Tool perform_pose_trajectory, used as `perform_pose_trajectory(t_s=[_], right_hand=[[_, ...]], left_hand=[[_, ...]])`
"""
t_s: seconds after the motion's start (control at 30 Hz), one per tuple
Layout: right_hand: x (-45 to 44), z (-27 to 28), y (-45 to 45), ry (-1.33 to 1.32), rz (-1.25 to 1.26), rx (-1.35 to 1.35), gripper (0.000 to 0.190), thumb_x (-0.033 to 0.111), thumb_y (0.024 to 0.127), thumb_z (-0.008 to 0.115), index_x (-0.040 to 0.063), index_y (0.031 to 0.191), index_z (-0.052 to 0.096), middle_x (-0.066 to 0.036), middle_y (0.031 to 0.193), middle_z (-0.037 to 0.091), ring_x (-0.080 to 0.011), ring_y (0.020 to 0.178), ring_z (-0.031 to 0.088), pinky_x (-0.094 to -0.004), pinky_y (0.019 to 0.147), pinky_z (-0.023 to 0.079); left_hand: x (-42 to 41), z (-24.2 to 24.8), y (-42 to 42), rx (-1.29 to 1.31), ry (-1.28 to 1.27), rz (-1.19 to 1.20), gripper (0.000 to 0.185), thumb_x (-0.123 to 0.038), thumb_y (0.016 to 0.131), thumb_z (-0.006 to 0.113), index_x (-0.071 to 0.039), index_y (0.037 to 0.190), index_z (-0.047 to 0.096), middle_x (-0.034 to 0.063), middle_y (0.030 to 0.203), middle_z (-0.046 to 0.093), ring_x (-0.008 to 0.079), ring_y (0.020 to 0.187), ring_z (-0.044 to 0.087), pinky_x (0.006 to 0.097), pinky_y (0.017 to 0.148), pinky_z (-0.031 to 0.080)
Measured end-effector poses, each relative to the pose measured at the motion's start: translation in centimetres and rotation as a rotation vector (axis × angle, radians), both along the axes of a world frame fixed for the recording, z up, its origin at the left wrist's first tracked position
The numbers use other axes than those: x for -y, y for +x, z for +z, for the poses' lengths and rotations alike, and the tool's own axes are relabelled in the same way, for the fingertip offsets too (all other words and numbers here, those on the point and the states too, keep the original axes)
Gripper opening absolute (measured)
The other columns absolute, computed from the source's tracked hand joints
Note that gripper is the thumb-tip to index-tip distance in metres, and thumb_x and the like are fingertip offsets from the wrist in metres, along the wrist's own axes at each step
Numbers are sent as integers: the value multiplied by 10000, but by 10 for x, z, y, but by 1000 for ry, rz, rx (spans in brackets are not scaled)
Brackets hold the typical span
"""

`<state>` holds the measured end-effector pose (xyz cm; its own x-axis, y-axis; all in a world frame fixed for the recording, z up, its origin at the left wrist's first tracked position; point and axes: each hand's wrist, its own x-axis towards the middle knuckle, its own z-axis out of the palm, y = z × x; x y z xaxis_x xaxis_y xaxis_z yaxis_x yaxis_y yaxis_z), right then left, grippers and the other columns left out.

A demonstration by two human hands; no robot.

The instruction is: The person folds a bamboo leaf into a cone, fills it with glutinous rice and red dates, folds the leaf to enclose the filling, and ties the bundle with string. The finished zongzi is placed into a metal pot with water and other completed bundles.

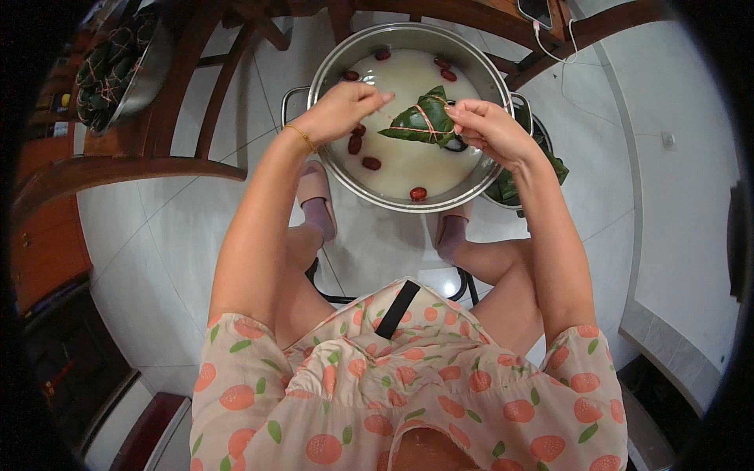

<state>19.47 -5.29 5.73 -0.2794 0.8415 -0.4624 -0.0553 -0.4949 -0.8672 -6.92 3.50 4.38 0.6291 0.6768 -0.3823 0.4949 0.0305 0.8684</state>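
A leaf-wrapped rice dumpling [421, 120], bound with red and white string, hangs between my hands above a large steel pot [412, 207]. My right hand [492, 130] pinches the string at the dumpling's right corner. On the other side, my left hand [347, 112] has its thumb and finger closed on what looks like a thin string end, left of the dumpling. Cloudy whitish liquid with rice [400, 168] fills much of the pot, and several red dates [371, 163] lie in it. A dark object shows partly behind the dumpling.
Several tied leaf dumplings [106, 76] fill a metal bowl [144, 79] on a wooden chair [171, 118] at the left. Green leaves [505, 188] lie in a basin right of the pot. A phone [535, 12] with a white cable [548, 50] rests at the upper right.
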Motion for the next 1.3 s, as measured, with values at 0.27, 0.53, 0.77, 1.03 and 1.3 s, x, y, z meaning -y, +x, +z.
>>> perform_pose_trajectory(t_s=[0.27,0.53,0.77,1.03,1.3], right_hand=[[0,-1,-5,1,29,-2,277,340,946,671,123,786,606,56,738,570,-25,546,325,-202,495,231],[-5,-19,-11,-9,22,99,295,335,948,662,101,775,611,62,698,538,-31,543,314,-216,489,212],[-9,-58,-17,161,85,515,332,318,961,613,86,724,599,69,625,442,-54,559,342,-247,507,260],[-4,-60,-32,405,233,960,317,258,954,539,-18,875,673,-227,925,626,-378,909,624,-437,798,468],[1,-24,-36,592,352,1120,211,233,911,615,48,958,705,-155,1041,608,-374,931,634,-463,823,498]], left_hand=[[13,17,11,167,-129,217,342,-381,944,664,-66,812,643,-50,713,549,44,655,484,223,564,406],[38,8,25,291,-160,252,168,-182,896,724,-25,950,747,22,927,726,61,802,625,225,715,500],[43,-37,42,222,192,266,192,-146,871,720,23,961,733,87,864,739,131,764,678,276,714,531],[47,-60,50,136,282,229,173,-86,828,740,12,970,732,138,931,739,206,845,716,331,784,560],[49,-63,56,77,408,111,208,-88,742,784,0,924,735,148,903,724,288,828,691,376,780,553]])
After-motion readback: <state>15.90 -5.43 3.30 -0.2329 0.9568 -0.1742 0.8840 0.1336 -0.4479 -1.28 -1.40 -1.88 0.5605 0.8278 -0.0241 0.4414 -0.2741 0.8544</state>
